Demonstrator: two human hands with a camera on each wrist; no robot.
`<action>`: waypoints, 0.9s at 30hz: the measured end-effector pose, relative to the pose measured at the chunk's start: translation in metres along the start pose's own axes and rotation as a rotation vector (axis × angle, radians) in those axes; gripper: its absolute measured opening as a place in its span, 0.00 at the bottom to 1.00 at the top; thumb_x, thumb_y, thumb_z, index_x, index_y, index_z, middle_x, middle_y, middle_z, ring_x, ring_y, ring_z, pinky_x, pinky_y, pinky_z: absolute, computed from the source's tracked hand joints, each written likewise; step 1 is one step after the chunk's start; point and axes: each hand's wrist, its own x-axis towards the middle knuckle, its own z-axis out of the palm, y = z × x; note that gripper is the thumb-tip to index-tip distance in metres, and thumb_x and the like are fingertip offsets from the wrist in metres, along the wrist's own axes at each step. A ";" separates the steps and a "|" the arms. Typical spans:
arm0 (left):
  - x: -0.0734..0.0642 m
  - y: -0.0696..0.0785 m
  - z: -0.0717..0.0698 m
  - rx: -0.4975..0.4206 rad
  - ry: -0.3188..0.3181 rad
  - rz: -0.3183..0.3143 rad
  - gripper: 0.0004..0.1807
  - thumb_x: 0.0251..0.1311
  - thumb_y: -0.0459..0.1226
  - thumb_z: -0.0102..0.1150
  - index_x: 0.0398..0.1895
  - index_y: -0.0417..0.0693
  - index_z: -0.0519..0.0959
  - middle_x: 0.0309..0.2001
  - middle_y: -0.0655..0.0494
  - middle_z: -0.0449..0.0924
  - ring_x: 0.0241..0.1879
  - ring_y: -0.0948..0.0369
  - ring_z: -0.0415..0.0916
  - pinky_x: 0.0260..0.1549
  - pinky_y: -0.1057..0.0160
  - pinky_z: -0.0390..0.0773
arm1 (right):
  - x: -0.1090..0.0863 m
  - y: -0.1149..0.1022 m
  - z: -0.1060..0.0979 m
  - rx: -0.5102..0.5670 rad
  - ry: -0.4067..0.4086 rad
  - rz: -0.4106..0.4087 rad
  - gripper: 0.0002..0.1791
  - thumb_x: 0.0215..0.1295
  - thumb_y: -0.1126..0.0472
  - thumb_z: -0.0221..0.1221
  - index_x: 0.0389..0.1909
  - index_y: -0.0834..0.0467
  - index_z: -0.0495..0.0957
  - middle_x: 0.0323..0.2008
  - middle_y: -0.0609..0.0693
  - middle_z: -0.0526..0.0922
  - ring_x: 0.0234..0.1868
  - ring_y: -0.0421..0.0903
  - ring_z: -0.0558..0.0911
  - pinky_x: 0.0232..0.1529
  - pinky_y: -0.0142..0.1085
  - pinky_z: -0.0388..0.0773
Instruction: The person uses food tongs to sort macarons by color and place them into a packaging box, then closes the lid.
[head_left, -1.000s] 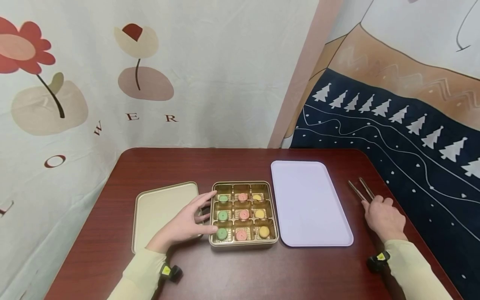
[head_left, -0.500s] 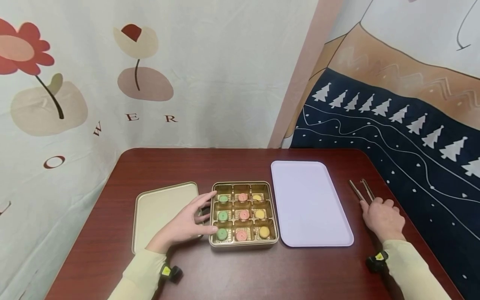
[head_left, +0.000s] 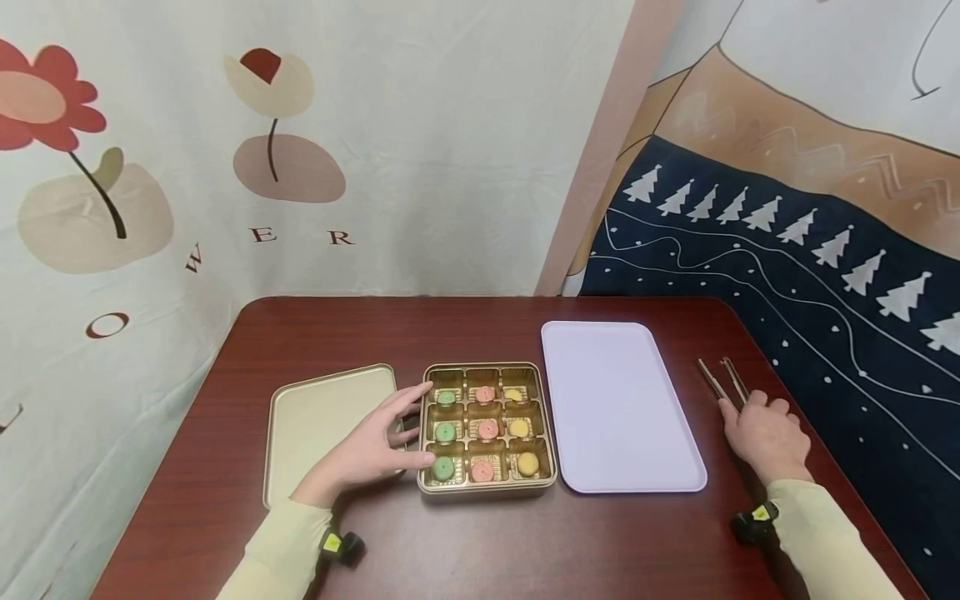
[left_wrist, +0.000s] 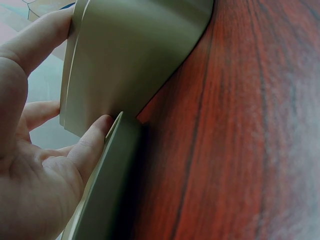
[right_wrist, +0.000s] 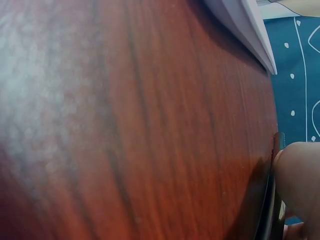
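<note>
A gold tin (head_left: 487, 493) with compartments sits mid-table, holding green macarons (head_left: 444, 468), pink macarons (head_left: 483, 472) and yellow macarons (head_left: 528, 464), one colour per column. Against its left side rests my left hand (head_left: 358, 458), fingers extended and spread, thumb at the near corner. In the left wrist view, fingertips touch the wall of the tin (left_wrist: 130, 45). The tin's lid (head_left: 315, 425) lies partly beneath that hand. On the right, my right hand (head_left: 768, 437) holds metal tongs (head_left: 712, 380), tips pointing away and apart with nothing between them. The right wrist view shows only part of the tongs (right_wrist: 268, 205).
A pale lavender tray (head_left: 622, 408) lies right of the tin, between it and the tongs. The reddish-brown table (head_left: 570, 542) ends at a printed curtain (head_left: 450, 167) behind and a dark tree-patterned cloth (head_left: 750, 242) on the right.
The tongs and right hand have shifted very slightly, with the tong tips a little farther apart than one second ago. My left hand, the tin and the tray have stayed put.
</note>
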 end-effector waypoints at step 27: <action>0.003 0.019 -0.014 0.138 0.016 -0.077 0.60 0.53 0.44 0.82 0.85 0.63 0.54 0.82 0.42 0.53 0.73 0.36 0.66 0.69 0.44 0.77 | -0.007 -0.057 -0.021 0.351 0.251 -0.322 0.34 0.78 0.47 0.57 0.74 0.64 0.65 0.67 0.72 0.66 0.64 0.70 0.64 0.56 0.74 0.75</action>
